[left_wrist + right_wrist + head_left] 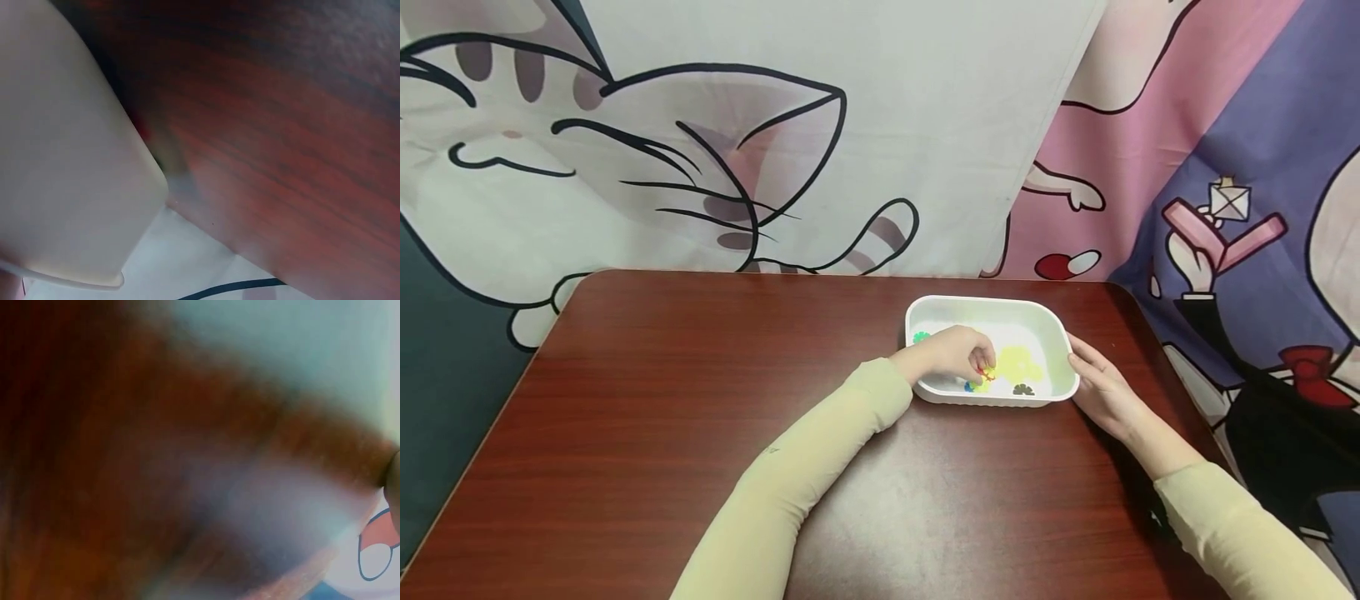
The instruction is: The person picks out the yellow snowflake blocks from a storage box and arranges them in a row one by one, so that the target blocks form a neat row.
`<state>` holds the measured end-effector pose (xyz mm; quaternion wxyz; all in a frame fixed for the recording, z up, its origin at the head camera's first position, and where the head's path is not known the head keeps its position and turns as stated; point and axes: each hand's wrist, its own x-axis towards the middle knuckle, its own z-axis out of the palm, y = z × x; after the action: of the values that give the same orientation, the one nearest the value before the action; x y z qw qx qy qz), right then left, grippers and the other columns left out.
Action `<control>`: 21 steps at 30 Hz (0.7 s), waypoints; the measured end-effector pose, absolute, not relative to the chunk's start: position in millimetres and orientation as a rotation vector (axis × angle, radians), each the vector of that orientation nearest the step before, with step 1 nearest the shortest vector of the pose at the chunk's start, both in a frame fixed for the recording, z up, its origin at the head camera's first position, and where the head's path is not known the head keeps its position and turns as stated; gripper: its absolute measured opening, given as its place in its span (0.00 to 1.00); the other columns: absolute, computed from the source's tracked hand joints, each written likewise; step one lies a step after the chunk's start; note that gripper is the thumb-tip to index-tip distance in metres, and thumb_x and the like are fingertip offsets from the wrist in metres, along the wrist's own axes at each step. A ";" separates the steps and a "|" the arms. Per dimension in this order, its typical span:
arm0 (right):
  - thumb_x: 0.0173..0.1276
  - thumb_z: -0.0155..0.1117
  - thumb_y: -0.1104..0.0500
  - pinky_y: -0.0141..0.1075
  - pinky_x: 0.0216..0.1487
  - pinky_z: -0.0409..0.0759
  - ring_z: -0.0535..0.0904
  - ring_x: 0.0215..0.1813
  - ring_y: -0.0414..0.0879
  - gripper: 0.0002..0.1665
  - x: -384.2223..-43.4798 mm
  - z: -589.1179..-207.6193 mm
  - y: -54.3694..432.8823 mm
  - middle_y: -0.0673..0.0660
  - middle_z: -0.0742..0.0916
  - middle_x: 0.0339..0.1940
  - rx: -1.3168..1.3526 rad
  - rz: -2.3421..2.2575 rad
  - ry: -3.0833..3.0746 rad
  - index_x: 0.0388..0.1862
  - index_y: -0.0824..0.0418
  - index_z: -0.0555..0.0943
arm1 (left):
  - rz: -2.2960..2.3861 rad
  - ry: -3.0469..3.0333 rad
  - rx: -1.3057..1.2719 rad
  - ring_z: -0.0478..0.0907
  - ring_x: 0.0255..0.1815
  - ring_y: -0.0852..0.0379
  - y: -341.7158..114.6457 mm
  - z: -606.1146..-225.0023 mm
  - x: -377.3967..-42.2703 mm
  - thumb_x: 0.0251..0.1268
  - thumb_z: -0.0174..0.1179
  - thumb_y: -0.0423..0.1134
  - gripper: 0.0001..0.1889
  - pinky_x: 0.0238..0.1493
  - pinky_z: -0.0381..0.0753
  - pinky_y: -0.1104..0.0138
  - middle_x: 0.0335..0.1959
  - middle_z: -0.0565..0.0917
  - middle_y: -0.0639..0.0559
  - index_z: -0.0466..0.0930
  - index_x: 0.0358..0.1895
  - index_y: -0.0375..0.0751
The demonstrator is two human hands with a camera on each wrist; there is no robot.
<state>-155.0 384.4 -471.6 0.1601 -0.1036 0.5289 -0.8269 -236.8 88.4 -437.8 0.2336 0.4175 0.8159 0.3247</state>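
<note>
A white plastic tray [981,400] stands toward the far right of the table, with small notched, flower-like discs inside. My left hand [957,352] reaches over its left end, fingertips curled down onto a red disc [988,375], which they seem to pinch. Right by it are a blue piece [969,387] and yellow discs [1018,365]. A dark disc [1023,389] lies near the front wall, and a green disc [921,337] at the left end. With my right hand [1103,387] I grip the tray's right end, thumb at the rim. The left wrist view shows a pale tray wall [69,150].
The reddish-brown wooden table [700,417] extends widely to the left of the tray. Behind it hangs a cloth [962,150] printed with cartoon figures. The right wrist view is mostly blurred, with a fingertip [394,487] at its right edge.
</note>
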 end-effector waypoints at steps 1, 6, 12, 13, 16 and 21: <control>0.88 0.32 0.67 0.27 0.67 0.78 0.80 0.70 0.34 0.30 -155.3 -471.9 384.3 0.43 0.84 0.72 -0.299 -2.362 1.513 0.75 0.50 0.75 | 0.886 2.245 1.139 0.86 0.49 0.54 88.6 -438.5 -236.5 0.64 0.74 0.29 0.13 0.48 0.77 0.80 0.47 0.91 0.43 0.87 0.51 0.34; 0.89 0.34 0.65 0.25 0.67 0.77 0.79 0.70 0.32 0.29 -155.9 -471.9 383.8 0.42 0.83 0.72 -0.294 -2.353 1.527 0.75 0.48 0.76 | 0.830 2.289 1.122 0.84 0.47 0.57 87.9 -437.5 -233.8 0.61 0.77 0.31 0.15 0.48 0.76 0.78 0.46 0.90 0.45 0.88 0.51 0.37; 0.89 0.35 0.65 0.25 0.67 0.77 0.79 0.69 0.32 0.29 -155.5 -471.8 384.4 0.41 0.84 0.71 -0.283 -2.345 1.531 0.74 0.47 0.76 | 0.705 2.363 1.150 0.82 0.49 0.60 87.6 -434.1 -228.6 0.62 0.76 0.32 0.15 0.51 0.77 0.75 0.47 0.89 0.50 0.88 0.51 0.41; 0.89 0.35 0.65 0.25 0.67 0.77 0.79 0.69 0.32 0.28 -155.4 -472.2 384.8 0.42 0.84 0.71 -0.281 -2.344 1.532 0.74 0.48 0.76 | 0.691 2.370 1.152 0.82 0.49 0.59 88.0 -434.0 -228.2 0.62 0.76 0.31 0.15 0.52 0.77 0.75 0.47 0.89 0.50 0.88 0.51 0.41; 0.89 0.34 0.65 0.25 0.66 0.77 0.80 0.69 0.33 0.28 -154.8 -473.2 386.0 0.42 0.84 0.70 -0.285 -2.343 1.537 0.74 0.48 0.76 | 0.668 2.385 1.155 0.82 0.49 0.60 89.5 -434.4 -227.2 0.62 0.76 0.32 0.14 0.52 0.78 0.74 0.47 0.89 0.50 0.89 0.50 0.42; 0.89 0.34 0.66 0.26 0.65 0.78 0.81 0.67 0.34 0.29 -154.0 -473.8 386.5 0.44 0.86 0.68 -0.284 -2.352 1.528 0.73 0.49 0.77 | 0.672 2.401 1.145 0.79 0.44 0.62 90.0 -434.3 -225.7 0.61 0.76 0.32 0.12 0.47 0.75 0.76 0.43 0.88 0.51 0.90 0.47 0.43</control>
<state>-154.0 386.5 -473.8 0.1604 -0.0993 0.5349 -0.8236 -225.7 90.0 -434.3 0.1976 0.4091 0.8579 0.2399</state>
